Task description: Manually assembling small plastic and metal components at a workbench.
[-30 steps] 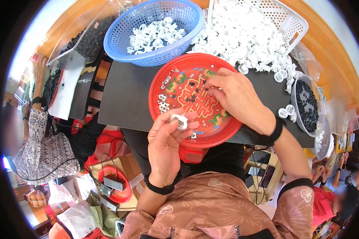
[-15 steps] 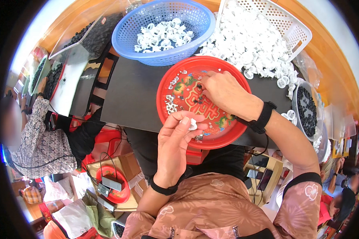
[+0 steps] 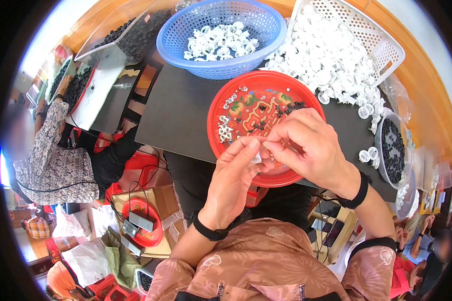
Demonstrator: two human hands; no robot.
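My left hand (image 3: 233, 175) holds a small white plastic piece (image 3: 256, 158) between thumb and fingers, over the near side of a round red tray (image 3: 214, 118). Fingertips pinched, my right hand (image 3: 311, 148) meets it there; whatever it grips is too small to make out. Inside the tray, small black pieces (image 3: 292, 107) lie by the far right and are scattered over the printed middle. Along its left side sit several small clear and silvery pieces (image 3: 225, 129).
A blue basket (image 3: 168, 47) of white pieces stands beyond the tray. To its right, a large heap of white pieces (image 3: 331, 60) spills from a tipped white basket (image 3: 389, 52). A clear tub (image 3: 381, 165) of black pieces stands right. Another person (image 3: 60, 160) works at far left.
My right hand has left the tray's middle and come back to my left hand, where the fingertips now meet. The view has shifted slightly.
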